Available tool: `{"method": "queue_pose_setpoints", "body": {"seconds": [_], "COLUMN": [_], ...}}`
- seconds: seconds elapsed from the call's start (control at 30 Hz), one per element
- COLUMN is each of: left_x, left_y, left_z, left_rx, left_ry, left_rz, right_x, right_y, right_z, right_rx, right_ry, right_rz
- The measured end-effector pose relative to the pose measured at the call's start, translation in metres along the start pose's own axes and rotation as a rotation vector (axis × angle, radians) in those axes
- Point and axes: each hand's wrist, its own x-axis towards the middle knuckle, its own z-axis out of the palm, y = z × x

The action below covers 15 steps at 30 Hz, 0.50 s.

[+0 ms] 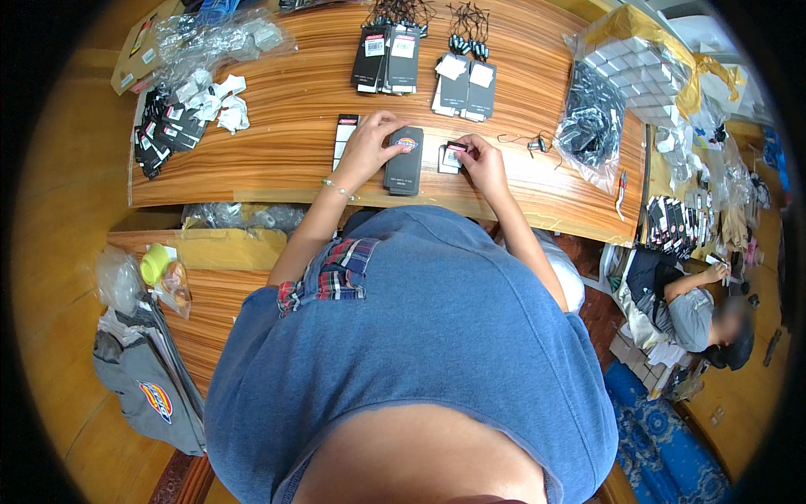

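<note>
On the striped wooden table, my left hand [369, 149] curls over the upper end of a neat stack of dark grey hang tags [403, 177], its thumb lying on the top tag. A white, black and red label strip [345, 134] lies just left of that hand, partly covered by it. My right hand [484, 165] pinches the right edge of a small white label with a red and black top [451, 157], right of the stack. Whether this label is one piece or a few together, I cannot tell.
Bundles of corded black tags [385, 63] and grey tags [464, 88] lie farther back. Loose tags [172, 130] and crumpled paper [222, 102] are at left. A bag of black cords [590, 118] and a small cutter [621, 195] are at right. Another person [701, 317] sits at far right.
</note>
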Motion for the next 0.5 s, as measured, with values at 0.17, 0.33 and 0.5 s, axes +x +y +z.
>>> {"method": "queue_pose_setpoints", "body": {"seconds": [0.17, 0.33, 0.5], "left_x": [0.001, 0.007, 0.004], "left_y": [-0.012, -0.007, -0.012], "left_z": [0.006, 0.001, 0.004], "left_rx": [0.031, -0.189, 0.029], "left_ry": [0.025, -0.050, 0.102], "left_rz": [0.011, -0.187, 0.016], "right_x": [-0.002, -0.003, -0.002], "right_y": [-0.002, -0.008, -0.012], "right_z": [-0.001, -0.003, -0.003], "right_rx": [0.062, 0.213, 0.316], "right_ry": [-0.005, 0.011, 0.007], "right_rz": [0.007, 0.031, 0.062]}}
